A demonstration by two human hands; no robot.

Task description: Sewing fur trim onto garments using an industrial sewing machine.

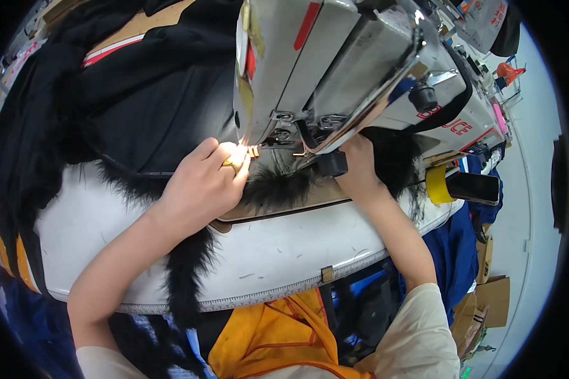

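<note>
A white sewing machine (pixel 335 69) stands over black fabric (pixel 164 101) edged with fluffy black fur trim (pixel 278 189). Left of the lit needle area, my left hand (pixel 212 174) has its fingers curled down and closed on the trim at the fabric's edge; a gold-coloured ring shows on one finger. The trim comes out on both sides of this hand, and a loose strand (pixel 186 271) hangs over the table's front edge. My right hand (pixel 358 167) reaches behind the machine's head, beside more black fur. Its fingers are hidden there by the machine.
The white table (pixel 284 246) has a measuring tape (pixel 354 266) along its curved front edge. A yellow tape roll (pixel 437 184) and a dark phone (pixel 473 188) are at the right. Orange cloth (pixel 272 335) lies on my lap. Cardboard boxes (pixel 492 300) stand at the far right.
</note>
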